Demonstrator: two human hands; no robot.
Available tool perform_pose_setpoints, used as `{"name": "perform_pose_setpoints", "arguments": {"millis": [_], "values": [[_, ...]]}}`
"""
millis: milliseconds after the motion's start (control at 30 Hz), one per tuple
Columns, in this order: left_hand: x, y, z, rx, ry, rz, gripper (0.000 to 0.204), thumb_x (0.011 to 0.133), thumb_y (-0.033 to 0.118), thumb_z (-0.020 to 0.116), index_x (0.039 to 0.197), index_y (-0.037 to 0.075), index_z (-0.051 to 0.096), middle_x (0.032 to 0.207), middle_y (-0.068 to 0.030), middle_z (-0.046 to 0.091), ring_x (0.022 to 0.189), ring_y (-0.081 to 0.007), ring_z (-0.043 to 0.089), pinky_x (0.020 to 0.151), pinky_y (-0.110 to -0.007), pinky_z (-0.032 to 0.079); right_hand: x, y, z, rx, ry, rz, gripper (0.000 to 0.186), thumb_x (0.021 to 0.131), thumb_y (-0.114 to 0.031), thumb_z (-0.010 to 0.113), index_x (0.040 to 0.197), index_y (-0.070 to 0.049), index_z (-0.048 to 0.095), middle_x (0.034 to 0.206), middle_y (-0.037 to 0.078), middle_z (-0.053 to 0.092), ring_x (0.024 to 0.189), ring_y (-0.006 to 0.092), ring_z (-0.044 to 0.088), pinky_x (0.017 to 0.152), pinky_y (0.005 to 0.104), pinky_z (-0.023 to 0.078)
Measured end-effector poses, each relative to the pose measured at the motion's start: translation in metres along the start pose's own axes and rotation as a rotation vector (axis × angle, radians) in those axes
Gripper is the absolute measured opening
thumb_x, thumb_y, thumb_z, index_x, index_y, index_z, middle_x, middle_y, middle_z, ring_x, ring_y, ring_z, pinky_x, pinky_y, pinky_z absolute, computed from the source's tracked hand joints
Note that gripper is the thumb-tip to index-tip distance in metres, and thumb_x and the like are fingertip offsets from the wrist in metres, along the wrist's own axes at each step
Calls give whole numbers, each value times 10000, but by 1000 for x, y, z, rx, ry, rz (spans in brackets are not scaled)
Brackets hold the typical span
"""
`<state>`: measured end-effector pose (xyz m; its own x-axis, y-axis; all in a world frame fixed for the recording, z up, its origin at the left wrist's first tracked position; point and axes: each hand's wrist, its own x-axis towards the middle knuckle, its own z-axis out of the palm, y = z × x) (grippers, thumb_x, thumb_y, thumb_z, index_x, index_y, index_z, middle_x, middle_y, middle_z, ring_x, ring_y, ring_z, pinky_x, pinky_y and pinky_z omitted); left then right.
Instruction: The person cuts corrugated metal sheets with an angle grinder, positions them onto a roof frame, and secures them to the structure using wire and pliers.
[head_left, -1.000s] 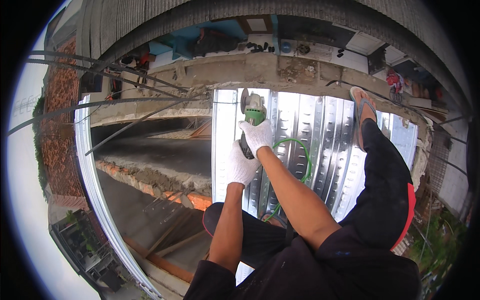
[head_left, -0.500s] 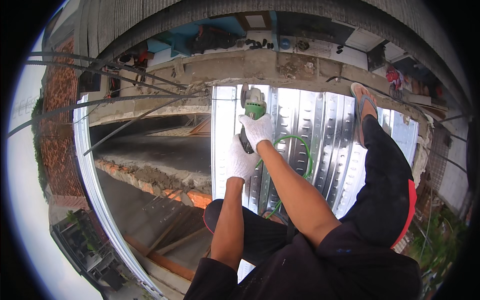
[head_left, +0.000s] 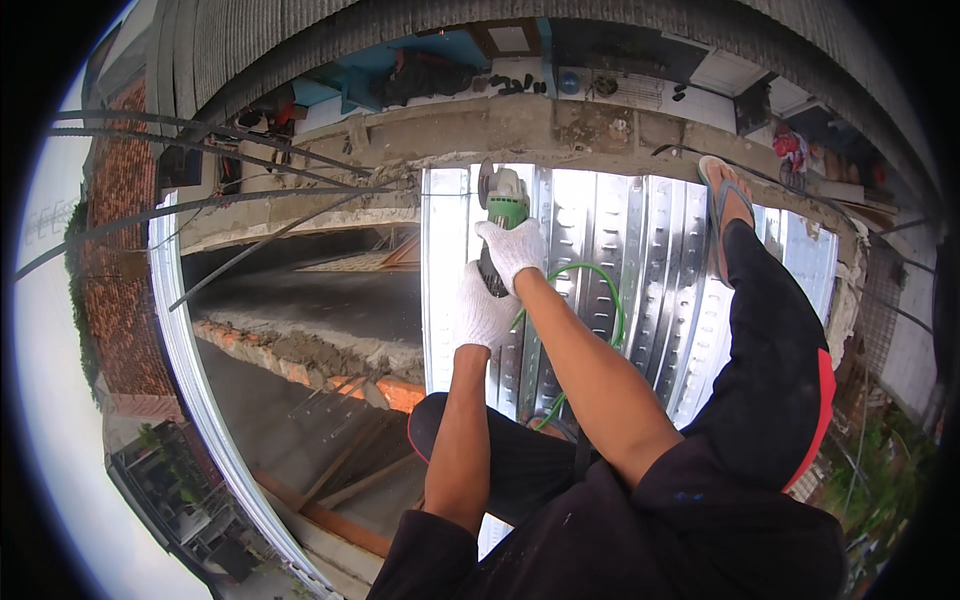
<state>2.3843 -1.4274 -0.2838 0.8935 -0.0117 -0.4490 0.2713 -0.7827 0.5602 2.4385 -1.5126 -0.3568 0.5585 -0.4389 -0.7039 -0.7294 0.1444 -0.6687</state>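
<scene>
Both my hands, in white knit gloves, are closed round a green angle grinder (head_left: 508,208) with a grey head. My right hand (head_left: 514,250) wraps the body just behind the head. Lower down, my left hand (head_left: 482,308) grips the dark rear part. The grinder's thin disc (head_left: 487,182) stands edge-up at the far end of the shiny ribbed metal decking (head_left: 590,225), close to the concrete beam. Whether the disc touches the metal I cannot tell. A green cable (head_left: 620,310) loops over the decking to the right of my hands.
Left of the decking is an open drop, crossed by a broken brick wall (head_left: 300,365). Long steel rebars (head_left: 230,205) stick out at the left. A concrete beam (head_left: 450,140) runs along the far side. My sandalled foot (head_left: 728,195) rests at the decking's far right.
The grinder and both hands stay almost in place, shifted very slightly toward the far edge. My grip is the same.
</scene>
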Motion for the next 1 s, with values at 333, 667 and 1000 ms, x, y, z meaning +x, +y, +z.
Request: {"name": "perform_pose_setpoints", "arguments": {"millis": [333,667,1000], "values": [[2,1,-1,-28,-13,7,525,777,181,840,1168,-44,571,1059,-252,697,992,-386,712,894,-455,553,6,3,4,21,-5,16,779,668,-414,879,1184,115,633,1065,278,729,980,374,746,838,444,599],[6,5,-1,0,22,38,502,769,154,826,1153,-48,574,1031,-258,713,978,-403,720,886,-454,556,12,1,7,8,8,21,776,675,-415,878,1195,106,632,1068,273,729,977,377,743,841,442,595],[12,-1,-1,21,6,27,540,769,191,833,1182,-48,582,1074,-277,724,1011,-424,724,901,-473,559,13,-1,10,-7,33,36,784,669,-421,881,1203,98,637,1094,272,729,1002,375,742,856,442,593]]}}
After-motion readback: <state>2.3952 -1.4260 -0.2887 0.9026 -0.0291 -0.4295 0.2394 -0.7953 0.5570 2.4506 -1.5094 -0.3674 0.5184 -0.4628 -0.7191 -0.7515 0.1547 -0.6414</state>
